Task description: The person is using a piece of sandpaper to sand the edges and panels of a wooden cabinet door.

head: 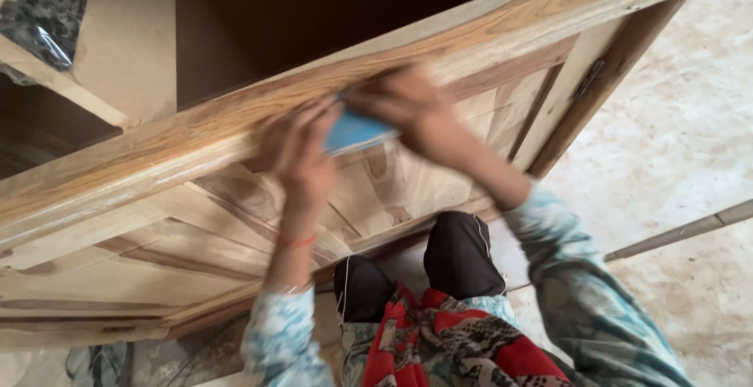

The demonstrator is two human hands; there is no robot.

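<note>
Above a dusty pale floor [690, 144], the left hand [302, 152] and right hand [412, 105] clamp a blue sanding pad [357, 130] against the tilted wooden door [196, 144], where slipping off its edge risks scraped knuckles.

pad [357, 130] between both hands (on door [157, 148]).

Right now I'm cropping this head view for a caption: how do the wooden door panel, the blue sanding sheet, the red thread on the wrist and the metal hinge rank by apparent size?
Largest to smallest, as seen:
1. wooden door panel, spanning most of the frame
2. blue sanding sheet, pressed between left hand and right hand
3. red thread and metal hinge: both small and slim, too alike to rank
</note>
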